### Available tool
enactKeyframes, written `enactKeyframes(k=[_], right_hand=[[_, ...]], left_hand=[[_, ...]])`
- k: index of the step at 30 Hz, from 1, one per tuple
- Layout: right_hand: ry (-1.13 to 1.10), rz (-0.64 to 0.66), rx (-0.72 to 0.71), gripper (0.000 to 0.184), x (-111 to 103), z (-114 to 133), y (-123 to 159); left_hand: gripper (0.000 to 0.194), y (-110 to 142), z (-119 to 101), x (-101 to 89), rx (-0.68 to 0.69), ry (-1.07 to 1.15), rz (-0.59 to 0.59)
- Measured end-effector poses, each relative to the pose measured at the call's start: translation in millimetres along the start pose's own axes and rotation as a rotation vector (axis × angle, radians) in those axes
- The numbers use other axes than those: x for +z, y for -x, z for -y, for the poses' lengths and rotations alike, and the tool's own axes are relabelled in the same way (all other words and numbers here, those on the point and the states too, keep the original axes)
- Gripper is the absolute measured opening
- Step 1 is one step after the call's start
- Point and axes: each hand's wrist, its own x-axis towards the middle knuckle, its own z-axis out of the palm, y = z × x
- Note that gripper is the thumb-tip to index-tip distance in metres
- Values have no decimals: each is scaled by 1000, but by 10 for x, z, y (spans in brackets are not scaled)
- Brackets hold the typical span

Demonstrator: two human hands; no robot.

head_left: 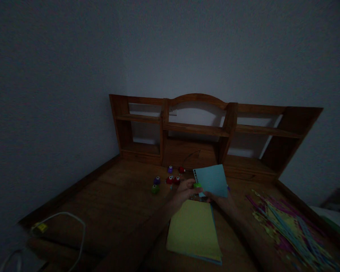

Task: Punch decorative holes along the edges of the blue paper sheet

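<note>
The green piece (197,185) was pinched in the left hand (184,190) at the notched left edge of the blue sheet (213,179), whose lower edge was gripped by the right hand (214,197), just beyond the yellow sheet (194,231). Edge punching was judged to be the step in hand, though seating of the sheet inside the piece could not be confirmed. Steady support and alignment with the notch row were judged to be required next.

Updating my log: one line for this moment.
left hand: holds green object; right hand: at blue sheet; yellow paper: on table
</note>
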Motion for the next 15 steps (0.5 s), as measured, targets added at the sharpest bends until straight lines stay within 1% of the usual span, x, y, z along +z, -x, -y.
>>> enactKeyframes(k=[3, 6, 12, 15], right_hand=[[-14, -5, 1, 42, 12, -2, 6], [-25, 34, 10, 39, 13, 6, 12], [2, 78, 13, 40, 9, 23, 10], [10, 73, 25, 43, 19, 65, 26]], left_hand=[[42, 20, -33, 17, -12, -8, -6], [43, 25, -40, 31, -39, -18, -23], [34, 29, -26, 62, 4, -54, -40], [31, 30, -9, 60, 4, -55, -46]])
